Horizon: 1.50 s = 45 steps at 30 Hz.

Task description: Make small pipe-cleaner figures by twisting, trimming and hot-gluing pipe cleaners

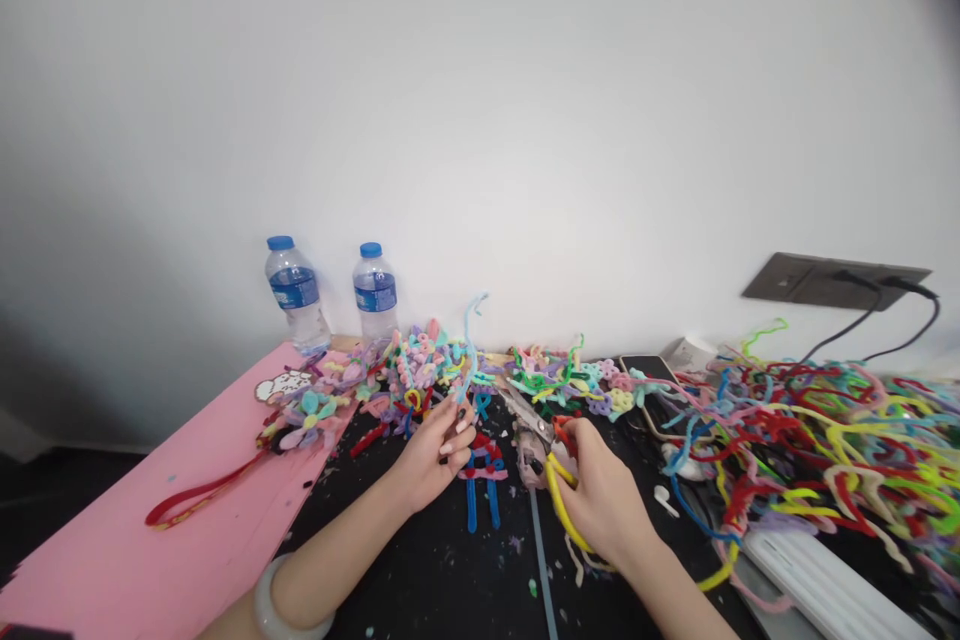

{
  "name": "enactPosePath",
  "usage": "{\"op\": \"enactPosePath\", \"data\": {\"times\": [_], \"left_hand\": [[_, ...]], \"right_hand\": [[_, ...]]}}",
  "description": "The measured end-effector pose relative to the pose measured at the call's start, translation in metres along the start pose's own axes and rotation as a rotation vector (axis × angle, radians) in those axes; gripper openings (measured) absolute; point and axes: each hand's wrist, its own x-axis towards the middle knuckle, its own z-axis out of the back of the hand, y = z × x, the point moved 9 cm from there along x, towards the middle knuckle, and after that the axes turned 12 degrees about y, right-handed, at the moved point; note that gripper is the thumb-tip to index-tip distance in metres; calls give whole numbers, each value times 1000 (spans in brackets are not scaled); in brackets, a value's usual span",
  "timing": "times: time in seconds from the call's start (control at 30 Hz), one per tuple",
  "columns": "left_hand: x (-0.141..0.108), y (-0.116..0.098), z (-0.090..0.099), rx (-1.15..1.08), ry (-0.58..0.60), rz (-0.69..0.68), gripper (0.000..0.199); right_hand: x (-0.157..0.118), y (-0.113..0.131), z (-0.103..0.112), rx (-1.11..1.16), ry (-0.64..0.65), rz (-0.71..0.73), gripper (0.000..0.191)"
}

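Observation:
My left hand (442, 445) pinches a light blue pipe cleaner (472, 345) that stands up from the fingertips and bends at its top. In my right hand (604, 495) is a pair of scissors (534, 417) with orange and yellow handles. Its blades point up and left, just right of the pipe cleaner. Between the hands, red and blue pipe-cleaner pieces (482, 498) lie on the black table (420, 575). A grey-pink lump (532, 460) and a thin grey strip (541, 560) are beside the scissors.
Twisted pipe-cleaner shapes (420, 370) are heaped along the wall. Two water bottles (296, 295) stand at the back left, near a pink board (172, 480) with a red strap (202, 500). Loose pipe cleaners (825, 440), a phone (646, 368) and a white earbud (664, 500) lie right.

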Motion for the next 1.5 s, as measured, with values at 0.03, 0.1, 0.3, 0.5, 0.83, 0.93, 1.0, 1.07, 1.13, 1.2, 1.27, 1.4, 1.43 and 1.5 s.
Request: {"op": "enactPosePath", "data": {"times": [0.03,0.1,0.3,0.5,0.83,0.93,1.0,1.07,1.13,1.2,1.27,1.4,1.43,1.5], "left_hand": [[0,0,-1,-1,2,1,24],[-1,1,-2,-2,1,6,24],[-3,10,3,9,-31,33,26],[-3,17,5,41,-48,52,28],[-5,19,-1,104,-20,60,26],[-5,19,0,105,-26,59,25],[-5,18,-1,122,-25,57,25],[-5,17,-2,186,-27,47,25],[-5,12,-4,305,-36,20,24],[-5,6,-7,449,-41,-20,25],[-5,1,-11,593,-32,-55,26],[-5,-6,-15,785,-44,-96,30],[-5,-7,-15,807,-50,-101,30],[-5,-9,-16,839,-52,-102,30]], "right_hand": [[-1,2,-1,-10,7,-2,20],[-2,5,-3,-40,27,-11,13],[0,11,-21,-122,111,-12,16],[-2,14,-29,-140,136,5,17],[0,13,-32,-133,140,15,19],[0,14,-33,-130,146,21,19],[0,13,-33,-134,145,22,19],[0,12,-33,-138,139,21,19],[-1,11,-31,-140,129,16,18],[-1,9,-30,-138,123,7,18],[-1,9,-29,-134,127,5,18],[0,14,-30,-136,147,36,16],[0,15,-31,-138,150,42,16],[0,16,-31,-140,152,45,15]]}}
